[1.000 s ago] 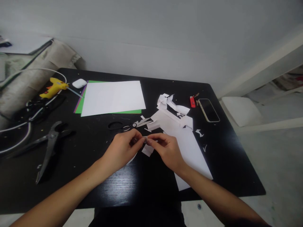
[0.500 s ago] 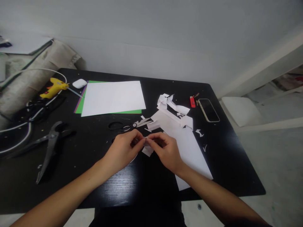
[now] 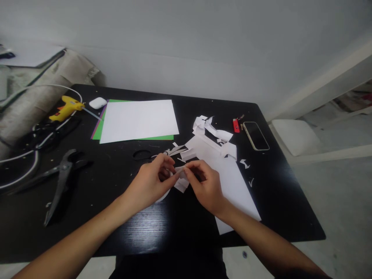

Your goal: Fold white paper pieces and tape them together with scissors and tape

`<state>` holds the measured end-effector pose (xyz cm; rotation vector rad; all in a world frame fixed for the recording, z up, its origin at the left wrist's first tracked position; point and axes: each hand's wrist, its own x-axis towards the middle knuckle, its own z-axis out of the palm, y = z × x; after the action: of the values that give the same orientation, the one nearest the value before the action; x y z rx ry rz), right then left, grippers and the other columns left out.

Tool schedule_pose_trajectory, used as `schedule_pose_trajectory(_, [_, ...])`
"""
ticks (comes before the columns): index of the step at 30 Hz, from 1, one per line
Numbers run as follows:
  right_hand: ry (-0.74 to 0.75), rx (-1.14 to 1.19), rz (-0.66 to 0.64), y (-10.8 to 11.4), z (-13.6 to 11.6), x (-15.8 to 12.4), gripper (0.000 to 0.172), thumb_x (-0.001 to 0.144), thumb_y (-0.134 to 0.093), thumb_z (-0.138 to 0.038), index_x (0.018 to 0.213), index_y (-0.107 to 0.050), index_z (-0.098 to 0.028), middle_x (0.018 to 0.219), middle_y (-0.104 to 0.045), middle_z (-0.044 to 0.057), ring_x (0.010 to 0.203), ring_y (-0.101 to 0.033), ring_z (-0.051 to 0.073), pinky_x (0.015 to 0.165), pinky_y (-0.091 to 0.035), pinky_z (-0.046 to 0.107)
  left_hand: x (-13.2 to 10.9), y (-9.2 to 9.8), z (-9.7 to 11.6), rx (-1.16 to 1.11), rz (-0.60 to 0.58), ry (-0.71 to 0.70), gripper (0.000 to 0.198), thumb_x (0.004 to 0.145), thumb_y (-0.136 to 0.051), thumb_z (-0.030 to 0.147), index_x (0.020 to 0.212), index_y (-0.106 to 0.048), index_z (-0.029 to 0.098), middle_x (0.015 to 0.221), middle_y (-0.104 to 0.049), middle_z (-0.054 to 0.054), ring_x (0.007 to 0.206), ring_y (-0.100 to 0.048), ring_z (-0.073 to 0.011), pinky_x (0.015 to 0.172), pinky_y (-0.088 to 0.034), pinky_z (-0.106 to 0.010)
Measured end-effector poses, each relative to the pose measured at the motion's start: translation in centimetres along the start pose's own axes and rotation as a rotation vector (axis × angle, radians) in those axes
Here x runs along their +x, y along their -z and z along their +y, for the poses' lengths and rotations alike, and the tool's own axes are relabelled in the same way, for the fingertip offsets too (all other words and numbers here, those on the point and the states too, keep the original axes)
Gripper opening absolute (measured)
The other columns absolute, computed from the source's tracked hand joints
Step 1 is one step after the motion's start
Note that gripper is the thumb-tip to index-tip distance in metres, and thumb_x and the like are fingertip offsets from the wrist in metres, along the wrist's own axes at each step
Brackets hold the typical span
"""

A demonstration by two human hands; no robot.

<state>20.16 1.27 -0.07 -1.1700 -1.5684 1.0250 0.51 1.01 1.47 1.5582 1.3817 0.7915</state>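
Observation:
Over the middle of the black table, both hands hold a small white piece of paper [image 3: 180, 170] by its edges. My left hand [image 3: 151, 176] has it between thumb and fingers, with the thumb stretched along it. The right end is pinched by my right hand [image 3: 207, 186]. Just below lies a folded paper scrap [image 3: 181, 185]. A curved white edge [image 3: 165, 197] shows under my left hand; the rest of that thing is hidden. Behind the left fingers lie black-handled scissors [image 3: 142, 155], partly covered.
A long white sheet [image 3: 235, 193] lies under my right forearm, with crumpled paper cuttings [image 3: 226, 135] at its far end. White paper [image 3: 139, 120] covers coloured sheets. Leftward are a yellow glue gun [image 3: 67, 107] and large shears [image 3: 64, 168]; rightward, a red lighter [image 3: 235, 125] and phone [image 3: 256, 135].
The left fingers have opened a little from their tight pinch, with the index finger raised. More of the small piece of paper now shows between my hands.

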Motion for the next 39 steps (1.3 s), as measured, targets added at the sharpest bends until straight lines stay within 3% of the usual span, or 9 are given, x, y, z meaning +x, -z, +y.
schedule_pose_trajectory(6, [0.007,0.014,-0.003,0.1,-0.2,0.0,0.004,0.096,-0.069,-0.025,0.098,-0.070,-0.022,0.090,-0.076,0.003,0.082,-0.073,0.019,0.078,-0.059,0.032,0.2,0.5,0.3,-0.003,-0.060,0.067,0.027,0.087,-0.075,0.044,0.100,-0.071,0.022,0.081,-0.074,-0.001,0.069,-0.068,-0.0160,0.065,-0.054,-0.028])
schedule_pose_trajectory(15, [-0.116,0.123,0.005,0.3,-0.7,0.2,0.008,0.093,-0.074,-0.029,0.094,-0.072,-0.022,0.087,-0.075,0.002,0.080,-0.072,0.018,0.075,-0.060,0.031,0.3,0.8,0.4,-0.017,-0.105,0.147,0.032,0.086,-0.073,0.051,0.091,-0.076,0.020,0.067,-0.072,-0.002,0.059,-0.061,-0.0153,0.054,-0.042,-0.025])
schedule_pose_trajectory(26, [-0.244,0.252,-0.055,0.5,-1.0,0.7,0.010,0.091,-0.075,-0.031,0.092,-0.072,-0.022,0.087,-0.073,0.001,0.081,-0.070,0.017,0.076,-0.058,0.031,0.7,1.0,0.7,-0.123,-0.179,0.165,0.029,0.087,-0.072,0.047,0.084,-0.077,0.019,0.070,-0.071,-0.002,0.064,-0.060,-0.0157,0.060,-0.042,-0.028])
schedule_pose_trajectory(34, [-0.327,0.324,-0.101,0.4,-0.9,0.8,0.023,0.082,-0.085,-0.034,0.096,-0.072,-0.022,0.086,-0.073,0.001,0.083,-0.070,0.018,0.078,-0.057,0.031,0.4,0.8,0.7,-0.126,-0.180,0.165,0.030,0.087,-0.073,0.048,0.080,-0.076,0.019,0.072,-0.072,-0.003,0.066,-0.061,-0.0165,0.062,-0.043,-0.029])
schedule_pose_trajectory(39, [-0.331,0.329,-0.074,0.4,-0.8,0.8,0.020,0.080,-0.085,-0.033,0.090,-0.073,-0.021,0.085,-0.073,0.001,0.079,-0.070,0.017,0.075,-0.057,0.030,0.4,0.7,0.8,-0.130,-0.163,0.163,0.035,0.087,-0.073,0.053,0.079,-0.074,0.019,0.072,-0.072,-0.003,0.067,-0.061,-0.0167,0.064,-0.045,-0.029])
